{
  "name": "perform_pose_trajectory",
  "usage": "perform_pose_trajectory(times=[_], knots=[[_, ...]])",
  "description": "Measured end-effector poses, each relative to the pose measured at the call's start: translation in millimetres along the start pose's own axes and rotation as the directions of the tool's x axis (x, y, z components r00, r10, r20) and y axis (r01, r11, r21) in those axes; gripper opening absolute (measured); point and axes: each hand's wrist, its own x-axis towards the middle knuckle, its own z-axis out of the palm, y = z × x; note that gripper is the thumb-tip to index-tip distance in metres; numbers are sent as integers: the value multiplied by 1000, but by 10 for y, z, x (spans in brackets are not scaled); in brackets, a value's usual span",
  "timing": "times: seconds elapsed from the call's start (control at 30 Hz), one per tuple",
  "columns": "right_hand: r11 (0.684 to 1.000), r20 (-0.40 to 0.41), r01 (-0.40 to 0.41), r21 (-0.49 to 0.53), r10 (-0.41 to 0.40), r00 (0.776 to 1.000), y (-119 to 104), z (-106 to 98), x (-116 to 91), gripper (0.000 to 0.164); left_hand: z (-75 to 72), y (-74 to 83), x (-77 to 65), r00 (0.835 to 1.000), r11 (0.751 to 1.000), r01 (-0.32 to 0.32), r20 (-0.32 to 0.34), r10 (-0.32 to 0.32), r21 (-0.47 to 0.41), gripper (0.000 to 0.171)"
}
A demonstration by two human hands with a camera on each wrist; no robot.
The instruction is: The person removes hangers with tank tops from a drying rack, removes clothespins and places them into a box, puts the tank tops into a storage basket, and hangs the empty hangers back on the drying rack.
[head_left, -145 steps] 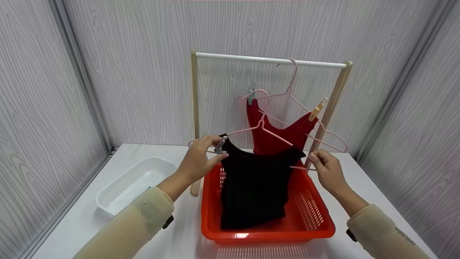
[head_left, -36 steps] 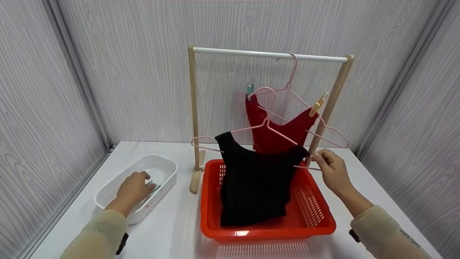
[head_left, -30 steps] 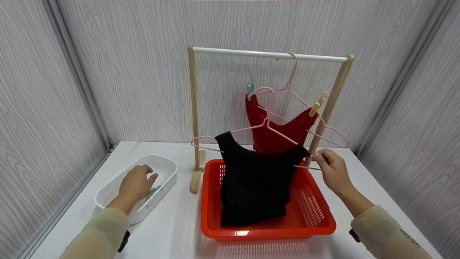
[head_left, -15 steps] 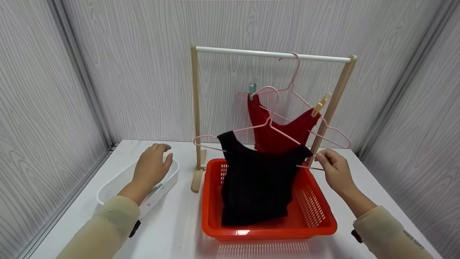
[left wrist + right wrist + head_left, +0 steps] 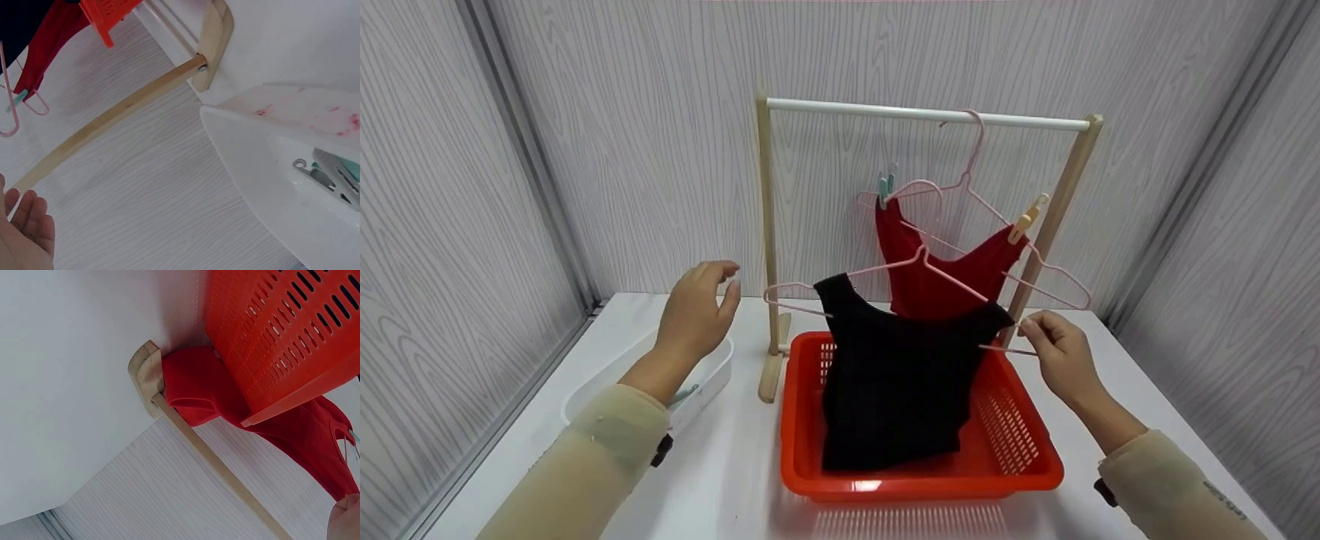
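A black sleeveless top (image 5: 896,390) is draped on a pink hanger (image 5: 877,268). My right hand (image 5: 1061,352) pinches that hanger's right end, beside the top's right strap. The garment's lower part hangs within the red basket (image 5: 922,491). My left hand (image 5: 697,311) is raised to the left of the hanger, fingers loosely bent and nothing visible between them. Below it stands a white tray (image 5: 712,382), partly covered by the forearm. Grey clothespins (image 5: 337,177) lie in the tray in the left wrist view.
Behind, a wooden rack (image 5: 767,225) with a white rail (image 5: 847,109) bears a red garment (image 5: 952,285) on a second pink hanger (image 5: 976,150). A teal clothespin (image 5: 885,187) and a yellow clothespin (image 5: 1024,223) grip its straps. Patterned walls (image 5: 660,150) enclose the white table (image 5: 720,487).
Earlier the left hand held a grey clothespin at the top's left strap, then reached into the tray. It has since risen from the tray rightward. The right hand keeps its hold.
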Motion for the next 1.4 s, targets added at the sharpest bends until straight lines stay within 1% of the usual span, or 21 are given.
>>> perform_pose_trajectory(times=[0.1,0.23,0.37,0.47,0.53,0.63,0.7,0.83,0.93,1.03,1.1,1.4], knots=[[1000,2,6,-4,-6,1000,2,-6,-1,17,29,126,31,999,999,-36,-6,35,-19,31],[1000,12,-14,1,14,1000,-20,-8,-1,16,84,271,59,994,994,-105,-7,105,-29,34],[1000,20,-30,2,30,999,-52,1,10,16,122,397,89,983,982,-185,-15,184,-27,37],[1000,18,-25,-6,25,1000,-37,6,17,15,161,492,116,974,973,-226,-11,226,-39,38],[1000,17,-20,-11,20,1000,-33,9,20,15,190,550,129,971,969,-238,2,239,-63,39],[1000,14,-12,-17,12,1000,-45,15,21,15,239,607,142,968,963,-249,18,252,-108,41],[1000,12,-2,-16,2,1000,-53,18,20,15,267,634,142,968,960,-242,32,249,-140,42],[1000,15,23,-3,-23,1000,-41,26,20,15,315,660,139,967,955,-235,51,248,-183,41],[999,25,24,21,-25,999,-34,22,23,15,338,660,137,968,952,-225,64,242,-207,39],[999,30,11,35,-12,999,-36,12,27,16,360,652,135,970,952,-212,70,233,-221,37],[1000,28,6,27,-7,1000,-39,9,30,16,370,650,130,972,952,-203,72,224,-228,35],[1000,19,19,11,-19,1000,-34,28,14,16,435,659,105,977,953,-174,81,199,-250,27]])
